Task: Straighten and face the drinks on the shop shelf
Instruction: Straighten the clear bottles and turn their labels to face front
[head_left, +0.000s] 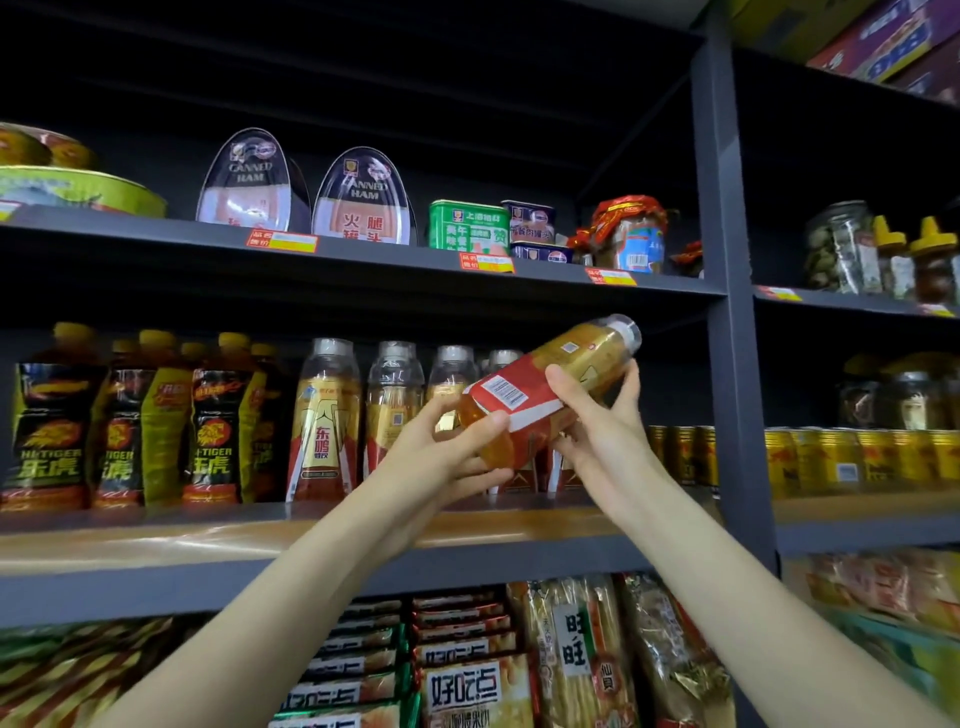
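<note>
I hold a yellow drink bottle (545, 387) with a red and gold label in both hands, tilted so its clear cap points up to the right and its barcode faces me. My left hand (447, 452) grips its base end. My right hand (597, 415) grips its middle from the right. Behind it on the middle shelf (218, 535) stand several matching bottles (324, 421) upright. To their left are several Hi-Tiger bottles (213, 421) with yellow caps. Gold cans (680, 454) stand to the right of my hands.
A dark upright post (737, 364) splits the shelving. The shelf above carries canned ham tins (358, 200) and small cans (467, 226). Snack packets (571, 654) fill the shelf below. More gold cans (857, 460) and jars (841, 249) sit in the right bay.
</note>
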